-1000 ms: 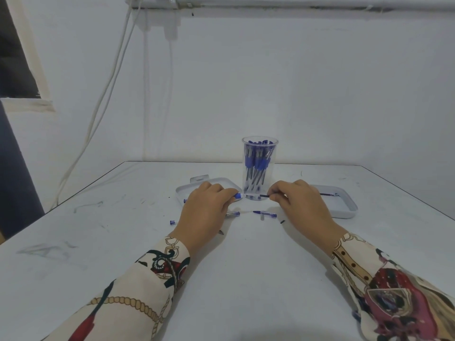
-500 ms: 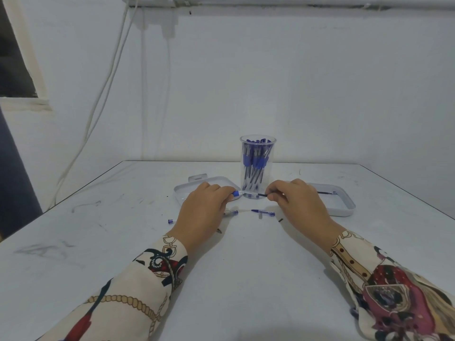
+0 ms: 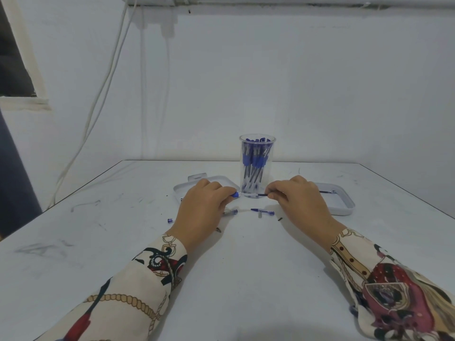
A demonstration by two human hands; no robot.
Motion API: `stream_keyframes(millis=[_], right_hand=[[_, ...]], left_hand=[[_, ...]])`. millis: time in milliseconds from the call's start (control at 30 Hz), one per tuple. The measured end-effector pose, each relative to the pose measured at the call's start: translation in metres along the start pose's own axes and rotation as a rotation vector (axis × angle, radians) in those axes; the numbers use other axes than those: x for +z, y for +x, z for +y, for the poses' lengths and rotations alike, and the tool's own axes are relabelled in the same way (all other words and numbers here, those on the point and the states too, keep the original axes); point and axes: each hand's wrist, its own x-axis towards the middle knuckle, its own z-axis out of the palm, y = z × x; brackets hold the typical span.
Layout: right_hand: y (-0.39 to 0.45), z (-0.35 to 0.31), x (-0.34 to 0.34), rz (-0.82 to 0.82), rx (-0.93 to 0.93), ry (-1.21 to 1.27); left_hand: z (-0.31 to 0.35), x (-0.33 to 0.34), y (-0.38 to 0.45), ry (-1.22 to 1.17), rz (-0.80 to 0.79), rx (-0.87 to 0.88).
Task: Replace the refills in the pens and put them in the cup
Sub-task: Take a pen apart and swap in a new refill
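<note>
I see two hands working close together near the middle of the counter (image 3: 234, 279), just in front of the clear cup (image 3: 257, 166). The left hand (image 3: 200, 210) pinches a pen barrel (image 3: 242, 194) by its blue end; that grip is narrow and tight. The right hand (image 3: 302, 200) pinches a thin dark refill (image 3: 263, 194) between thumb and finger, also a narrow grip. The refill points at the open end of the barrel, and I think it is partly inside already, though the joint is too small to be sure.

I judge the step is sliding the refill in. To do it well, I would keep both pieces in one straight line, push slowly, and hold the refill close to the barrel so it does not bend. The barrel should stay still while only the refill moves.

The cup is already full of blue pens, standing between two white trays (image 3: 344, 205). Small pen parts (image 3: 262, 212) lie loose on the counter near the hands, so I would keep my wrists low and not sweep them off.
</note>
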Motion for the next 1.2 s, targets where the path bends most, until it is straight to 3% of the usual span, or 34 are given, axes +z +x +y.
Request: stream_keyframes(millis=[400,633,867,1200], right_hand=[[-0.004,-0.016,0.004,0.026,-0.064,0.098],[-0.003,-0.009,0.0,-0.125,-0.095,0.067],[-0.002,0.014,-0.012,-0.057,0.021,0.01],[-0.003,0.004,-0.005,-0.023,-0.081,-0.005]], left_hand=[[0.007,0.003,0.0,-0.02,-0.02,0.084],[0.003,0.006,0.0,-0.018,-0.018,0.061],[-0.003,0.004,-0.001,-0.013,0.003,0.0],[0.002,0.006,-0.002,-0.029,0.016,0.026]])
